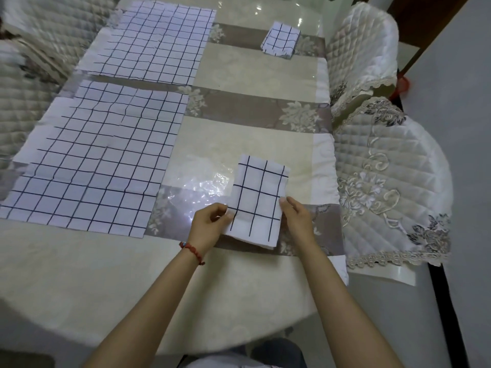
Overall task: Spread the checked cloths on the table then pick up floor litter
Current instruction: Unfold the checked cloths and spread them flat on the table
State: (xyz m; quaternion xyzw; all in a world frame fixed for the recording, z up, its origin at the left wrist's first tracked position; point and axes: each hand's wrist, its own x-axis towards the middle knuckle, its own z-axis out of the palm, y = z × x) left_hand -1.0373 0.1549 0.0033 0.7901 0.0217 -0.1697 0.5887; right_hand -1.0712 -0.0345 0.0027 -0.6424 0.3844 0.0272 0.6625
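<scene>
A folded white cloth with dark checks (257, 200) lies on the table (252, 75) in front of me. My left hand (208, 227) pinches its left edge near the lower corner. My right hand (296, 217) holds its right edge with thumb and fingers. Two checked cloths lie spread flat on the left half: a near one (95, 160) and a far one (154, 43). Another folded checked cloth (281, 39) sits at the far right of the table.
The table wears a beige and taupe flowered cover under clear plastic. Quilted, lace-trimmed chairs stand at the right (390, 176), far right (364, 51) and left (29, 57). Grey floor (457, 128) shows at the right, with a red object (403, 85) behind the far chair.
</scene>
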